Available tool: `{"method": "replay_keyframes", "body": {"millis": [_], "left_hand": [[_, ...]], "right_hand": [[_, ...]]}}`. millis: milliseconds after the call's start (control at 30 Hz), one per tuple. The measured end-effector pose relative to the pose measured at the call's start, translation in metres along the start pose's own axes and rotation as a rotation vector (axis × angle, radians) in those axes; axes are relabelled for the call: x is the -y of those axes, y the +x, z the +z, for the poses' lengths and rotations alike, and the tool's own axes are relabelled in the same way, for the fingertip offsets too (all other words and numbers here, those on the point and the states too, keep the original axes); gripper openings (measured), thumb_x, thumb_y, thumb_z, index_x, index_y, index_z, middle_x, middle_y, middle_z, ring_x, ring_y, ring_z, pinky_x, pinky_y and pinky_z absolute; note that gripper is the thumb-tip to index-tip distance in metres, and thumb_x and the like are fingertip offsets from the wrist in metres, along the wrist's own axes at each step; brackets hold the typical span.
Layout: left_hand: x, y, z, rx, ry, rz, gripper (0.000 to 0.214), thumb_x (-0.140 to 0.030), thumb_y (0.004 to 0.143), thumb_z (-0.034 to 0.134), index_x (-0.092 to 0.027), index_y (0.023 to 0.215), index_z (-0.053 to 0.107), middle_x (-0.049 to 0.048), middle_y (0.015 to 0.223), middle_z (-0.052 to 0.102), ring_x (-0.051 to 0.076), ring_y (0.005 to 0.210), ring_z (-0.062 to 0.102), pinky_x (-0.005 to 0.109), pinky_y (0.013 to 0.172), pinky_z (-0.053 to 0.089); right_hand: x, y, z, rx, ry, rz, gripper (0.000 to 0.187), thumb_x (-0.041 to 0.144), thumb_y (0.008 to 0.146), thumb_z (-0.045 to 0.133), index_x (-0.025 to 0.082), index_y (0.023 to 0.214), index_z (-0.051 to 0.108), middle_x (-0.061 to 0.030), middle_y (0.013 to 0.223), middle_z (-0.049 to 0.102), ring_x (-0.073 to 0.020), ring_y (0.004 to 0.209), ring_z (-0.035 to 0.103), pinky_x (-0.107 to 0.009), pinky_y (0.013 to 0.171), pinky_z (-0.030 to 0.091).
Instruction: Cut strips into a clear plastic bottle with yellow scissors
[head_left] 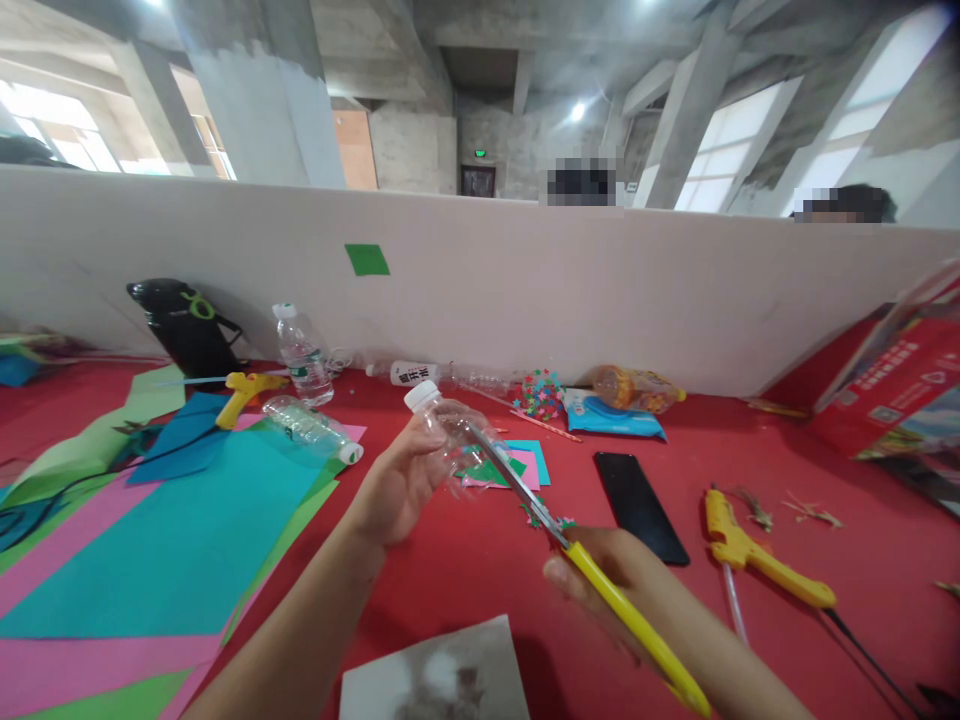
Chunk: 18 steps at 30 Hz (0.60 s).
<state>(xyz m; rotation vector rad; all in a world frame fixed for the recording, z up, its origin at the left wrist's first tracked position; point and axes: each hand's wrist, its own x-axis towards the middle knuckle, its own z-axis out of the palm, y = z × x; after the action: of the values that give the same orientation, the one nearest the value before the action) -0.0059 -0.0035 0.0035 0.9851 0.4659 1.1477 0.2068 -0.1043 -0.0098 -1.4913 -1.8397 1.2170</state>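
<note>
My left hand (397, 480) is closed around the neck end of a clear plastic bottle (461, 435) with a white cap. The bottle is tilted, its cap toward the upper left, and its lower part looks cut away. In my right hand (600, 570) is a pair of scissors (551, 520) with long metal blades and yellow handles. The blades reach up and left to the bottle's side, and whether they are inside it or in front of it I cannot tell. Behind the bottle lie small pieces of coloured paper (534, 463).
Coloured sheets (172, 550) cover the left side, with a yellow glue gun (244, 390) and bottles behind. A phone (641, 505) and another glue gun (750, 550) lie to the right. A white partition (480, 290) stands behind; a pale board (442, 675) lies in front.
</note>
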Motion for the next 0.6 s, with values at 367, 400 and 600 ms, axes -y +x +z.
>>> {"method": "replay_keyframes", "body": {"millis": [367, 400, 600], "left_hand": [[0.01, 0.0, 0.012, -0.176, 0.13, 0.065, 0.021, -0.022, 0.071, 0.06, -0.019, 0.092, 0.062, 0.005, 0.086, 0.073, 0.026, 0.086, 0.069, 0.041, 0.078, 0.053], [0.01, 0.0, 0.012, -0.181, 0.142, 0.08, 0.021, -0.021, 0.071, 0.059, -0.019, 0.091, 0.062, 0.0046, 0.086, 0.073, 0.026, 0.086, 0.069, 0.041, 0.079, 0.052], [0.011, 0.0, 0.008, -0.1, 0.226, 0.095, 0.024, -0.024, 0.074, 0.066, -0.021, 0.098, 0.061, 0.004, 0.094, 0.069, 0.022, 0.088, 0.065, 0.039, 0.084, 0.049]], "right_hand": [[0.001, 0.0, 0.009, 0.006, 0.001, -0.033, 0.053, 0.067, 0.085, 0.048, 0.022, 0.063, 0.033, 0.0065, 0.06, 0.029, -0.0086, 0.052, 0.026, -0.022, 0.044, 0.019], [0.0, 0.001, 0.009, -0.016, 0.001, -0.036, 0.055, 0.071, 0.084, 0.046, 0.022, 0.063, 0.032, 0.0066, 0.058, 0.029, -0.0087, 0.051, 0.026, -0.022, 0.044, 0.019], [0.0, 0.006, 0.007, -0.067, 0.023, 0.009, 0.06, 0.081, 0.08, 0.039, 0.024, 0.062, 0.033, 0.0074, 0.046, 0.033, -0.0084, 0.041, 0.032, -0.022, 0.039, 0.02]]}}
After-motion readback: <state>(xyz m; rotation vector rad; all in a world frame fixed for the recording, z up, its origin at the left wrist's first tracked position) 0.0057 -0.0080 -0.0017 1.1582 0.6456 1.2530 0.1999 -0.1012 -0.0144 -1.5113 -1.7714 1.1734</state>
